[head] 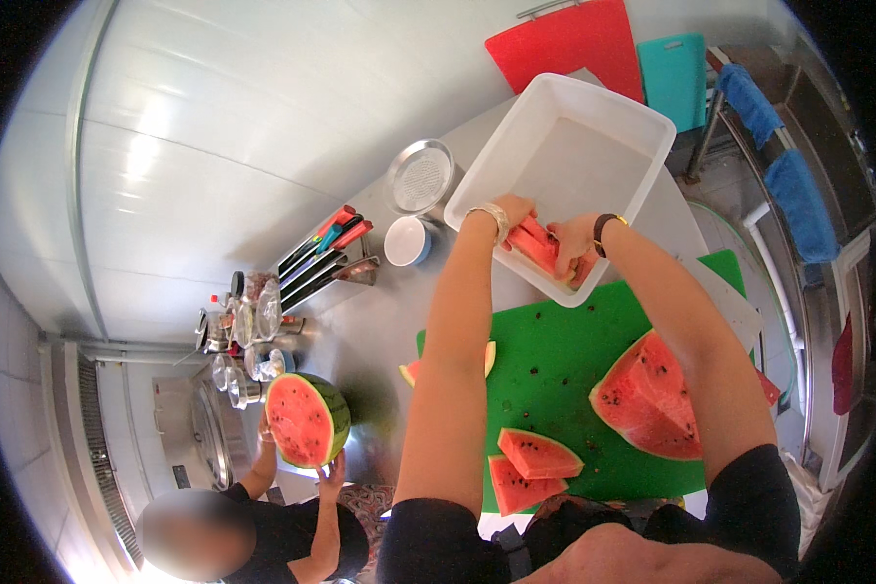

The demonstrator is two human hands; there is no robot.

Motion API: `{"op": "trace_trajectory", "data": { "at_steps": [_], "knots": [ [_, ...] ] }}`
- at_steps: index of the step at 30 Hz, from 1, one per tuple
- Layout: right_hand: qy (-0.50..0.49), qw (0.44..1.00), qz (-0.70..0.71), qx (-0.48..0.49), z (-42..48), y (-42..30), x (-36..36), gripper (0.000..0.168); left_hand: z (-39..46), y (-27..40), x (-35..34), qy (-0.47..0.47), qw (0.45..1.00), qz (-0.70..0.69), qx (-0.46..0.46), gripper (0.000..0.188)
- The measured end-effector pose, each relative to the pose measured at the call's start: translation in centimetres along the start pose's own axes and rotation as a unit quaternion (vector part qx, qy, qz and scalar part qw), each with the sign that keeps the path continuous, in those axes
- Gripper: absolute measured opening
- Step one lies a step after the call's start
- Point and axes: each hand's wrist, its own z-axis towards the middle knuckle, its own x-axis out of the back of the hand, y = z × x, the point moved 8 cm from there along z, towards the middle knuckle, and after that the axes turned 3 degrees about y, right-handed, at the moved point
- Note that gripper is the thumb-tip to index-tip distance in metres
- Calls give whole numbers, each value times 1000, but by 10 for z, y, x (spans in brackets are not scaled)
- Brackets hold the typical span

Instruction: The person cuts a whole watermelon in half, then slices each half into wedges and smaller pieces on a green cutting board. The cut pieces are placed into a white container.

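Both my hands reach into the near end of a white plastic tub [562,95]. Watermelon slices [533,243] are gripped between them, low inside the tub. My left hand [515,213] wears a pale bracelet and holds the slices' left side. My right hand [575,239], with a dark band on its wrist, grips their right end. On the green cutting board [555,350] below lie a large cut watermelon piece [646,401], partly hidden by my right forearm, and two watermelon wedges [539,452]. Another wedge [411,371] is mostly covered by my left arm. Dark seeds dot the board.
At left, another person [292,525] holds a halved watermelon [303,420]. A rack of knives [317,259], a blue-and-white bowl [406,241] and a metal strainer [422,177] stand along the wall. Red [569,47] and teal [671,80] cutting boards stand behind the tub.
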Motion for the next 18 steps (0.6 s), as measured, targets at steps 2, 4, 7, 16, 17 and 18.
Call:
{"op": "trace_trajectory", "data": {
  "at_steps": [2,4,7,16,17,18],
  "knots": [
    [34,997,-62,-3,7,5,10,80,0,8,-6,-2,999,-45,13,26],
    [47,993,-105,-9,10,5,6,85,-2,8,-6,-19,999,-18,-25,27],
    [86,979,-186,5,5,-3,5,102,-4,0,4,7,997,-23,-67,27],
    [152,840,-520,24,-8,-17,11,97,-41,15,0,-28,989,135,-52,35],
    [144,843,-518,17,-10,-17,12,94,-32,15,-3,-26,983,160,-89,37],
    [137,845,-517,13,-11,-19,11,91,-20,8,-2,-19,975,186,-123,38]
  ]
}}
